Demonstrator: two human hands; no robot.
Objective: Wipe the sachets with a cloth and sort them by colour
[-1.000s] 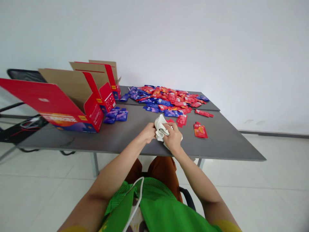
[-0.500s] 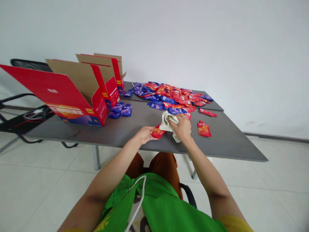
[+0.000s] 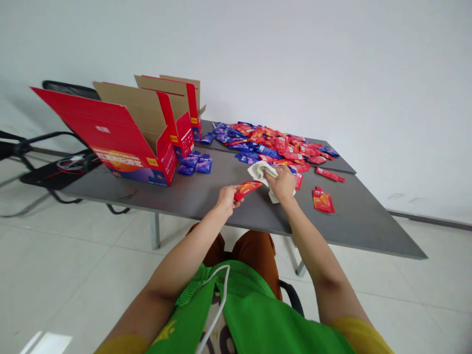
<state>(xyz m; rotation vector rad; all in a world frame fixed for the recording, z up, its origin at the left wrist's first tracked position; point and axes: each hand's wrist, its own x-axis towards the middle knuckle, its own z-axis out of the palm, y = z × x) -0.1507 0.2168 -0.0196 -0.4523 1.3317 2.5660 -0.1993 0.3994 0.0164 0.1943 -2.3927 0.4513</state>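
Red pouch (image 3: 248, 188) pinched in my closed left hand (image 3: 227, 196), its long axis slanting right and far, just short of the cloth (image 3: 262, 169) bunched in my curled right hand (image 3: 283, 184). Farther off lies a pile of pouches (image 3: 280, 143); open boxes (image 3: 138, 173) stand left, one loose packet (image 3: 323, 201) right.

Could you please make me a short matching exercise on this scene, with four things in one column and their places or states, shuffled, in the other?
Things:
1. Left hand
2. Right hand
3. Pile of sachets
4. Front box

Places or states:
A. Red and blue, heaped beyond both hands
B. Holding a white cloth
C. Flaps raised, on the left part of the table
D. Holding a red sachet

Right pairs: 1-D; 2-B; 3-A; 4-C
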